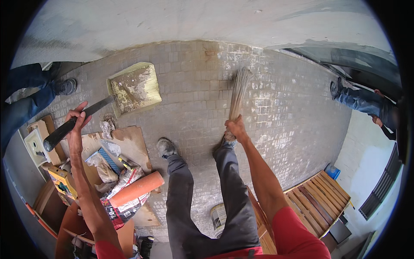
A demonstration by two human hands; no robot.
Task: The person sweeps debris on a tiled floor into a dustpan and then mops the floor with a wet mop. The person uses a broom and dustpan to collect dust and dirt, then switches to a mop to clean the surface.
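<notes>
A long-handled dustpan (147, 85), yellowish and caked with dirt, rests on the tiled floor ahead of me to the left. My left hand (77, 119) is around its black handle (98, 105), some fingers lifted. Some debris lies in the pan. With my right hand (236, 128) I grip a short broom (240, 92), a bundle of pale fibres, near its bound end. Its splayed tip meets the floor beyond my right shoe, apart from the dustpan. Pale, whitish patches mark the tiles (265, 110) to the broom's right.
At left, cardboard (131, 137) carries bags, an orange pipe (137, 189) and a yellow box (61, 181). A bucket (219, 217) stands behind my legs, slatted wood (317, 204) at right. One person's legs (35, 97) are at left; another person (365, 100) is at right. A wall (200, 19) rises ahead.
</notes>
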